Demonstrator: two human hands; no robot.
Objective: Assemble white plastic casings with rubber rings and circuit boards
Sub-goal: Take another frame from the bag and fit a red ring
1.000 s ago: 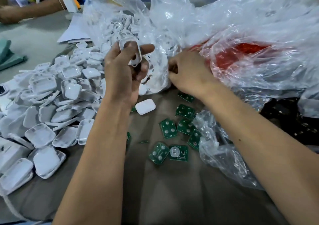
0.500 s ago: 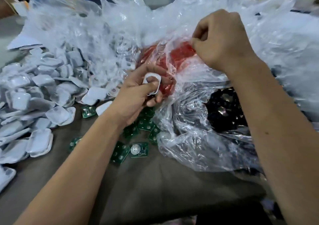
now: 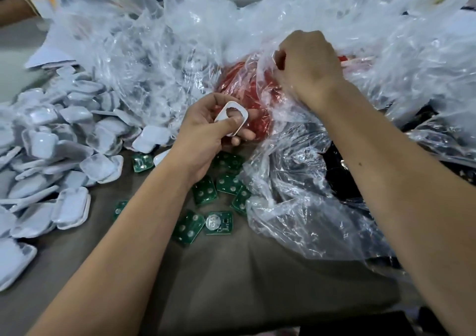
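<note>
The left hand grips one white casing, thumb across it. The right hand pinches the clear bag over red rings. About nine green boards lie on the bench below the left fingers.

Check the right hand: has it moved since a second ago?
Yes. The right hand left the bag of white casings and went right, to the bag of red rings, whose plastic its fingers now grip.

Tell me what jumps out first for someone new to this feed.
Crumpled clear plastic bags fill the top and right, one showing red contents where the right hand digs. At centre the left hand grips a white casing frame; white casings are heaped left, green circuit boards below.
</note>
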